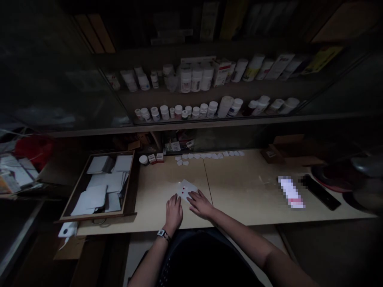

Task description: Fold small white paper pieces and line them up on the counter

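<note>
A small white sheet of paper (191,185) lies on the light wooden counter in front of me. Two dark red pills (183,190) rest on it, with what may be paler ones beside them, too faint to be sure. My left hand (174,212) is at the near left edge of the sheet, fingers stretched forward and flat. On the sheet's right side lies my right hand (201,204), its fingers spread and touching the paper. A row of small folded white packets (212,156) runs along the back of the counter.
A wooden drawer (133,167) holding stacks of white paper stands at the left. Beyond it are small boxes and a white-capped jar (144,160). Two phones (321,193) lie at the right, near a cardboard box (295,151). Shelves of medicine bottles (196,77) rise behind.
</note>
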Action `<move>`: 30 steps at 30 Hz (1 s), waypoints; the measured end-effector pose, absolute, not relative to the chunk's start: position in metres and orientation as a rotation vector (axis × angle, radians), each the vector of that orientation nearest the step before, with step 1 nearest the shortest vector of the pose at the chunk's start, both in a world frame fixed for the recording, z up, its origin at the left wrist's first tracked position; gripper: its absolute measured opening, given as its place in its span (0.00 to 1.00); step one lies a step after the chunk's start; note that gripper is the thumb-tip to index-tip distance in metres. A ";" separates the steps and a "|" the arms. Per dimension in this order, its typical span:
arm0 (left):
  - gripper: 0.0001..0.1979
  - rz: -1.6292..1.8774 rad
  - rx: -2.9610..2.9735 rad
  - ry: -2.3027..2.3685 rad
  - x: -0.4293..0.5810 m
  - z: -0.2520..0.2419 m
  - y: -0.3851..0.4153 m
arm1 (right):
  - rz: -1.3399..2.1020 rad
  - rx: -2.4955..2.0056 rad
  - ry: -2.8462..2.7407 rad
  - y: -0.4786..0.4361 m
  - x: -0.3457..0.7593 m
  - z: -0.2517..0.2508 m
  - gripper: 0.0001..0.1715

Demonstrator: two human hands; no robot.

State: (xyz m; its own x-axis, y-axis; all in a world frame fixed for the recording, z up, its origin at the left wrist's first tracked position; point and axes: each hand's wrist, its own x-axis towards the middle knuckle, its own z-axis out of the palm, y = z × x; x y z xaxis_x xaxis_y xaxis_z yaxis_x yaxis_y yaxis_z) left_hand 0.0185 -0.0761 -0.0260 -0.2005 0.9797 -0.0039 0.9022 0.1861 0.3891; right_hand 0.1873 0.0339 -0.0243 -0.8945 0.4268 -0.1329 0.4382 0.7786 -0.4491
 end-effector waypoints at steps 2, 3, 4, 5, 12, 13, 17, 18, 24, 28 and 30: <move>0.22 0.369 1.790 2.203 0.018 -0.026 -0.082 | -0.776 0.673 2.939 0.032 0.187 -0.023 0.29; 0.23 0.326 1.783 2.191 0.018 -0.025 -0.085 | -0.785 0.656 2.937 0.030 0.187 -0.023 0.29; 0.25 0.280 1.778 2.173 0.019 -0.025 -0.088 | -0.792 0.643 2.934 0.028 0.187 -0.023 0.29; 0.26 0.233 1.776 2.151 0.021 -0.026 -0.091 | -0.796 0.634 2.932 0.026 0.188 -0.024 0.29; 0.26 0.119 1.795 2.096 0.028 -0.030 -0.098 | -0.804 0.694 2.941 0.006 0.192 -0.029 0.27; 0.26 0.126 1.804 2.092 0.028 -0.030 -0.097 | -0.791 0.727 2.946 0.005 0.190 -0.029 0.26; 0.24 0.125 1.844 2.072 0.025 -0.026 -0.093 | -0.731 0.872 2.974 0.011 0.169 -0.022 0.25; 0.23 0.119 1.850 2.070 0.024 -0.024 -0.092 | -0.713 0.883 2.984 0.014 0.163 -0.020 0.25; 0.21 0.076 1.871 2.047 0.021 -0.017 -0.088 | -0.640 0.732 2.987 0.026 0.139 -0.015 0.23; 0.24 0.064 1.869 2.041 0.019 -0.016 -0.088 | -0.614 0.660 2.994 0.029 0.148 -0.020 0.23; 0.26 0.051 1.865 2.034 0.018 -0.017 -0.089 | -0.619 0.619 3.002 0.030 0.155 -0.022 0.24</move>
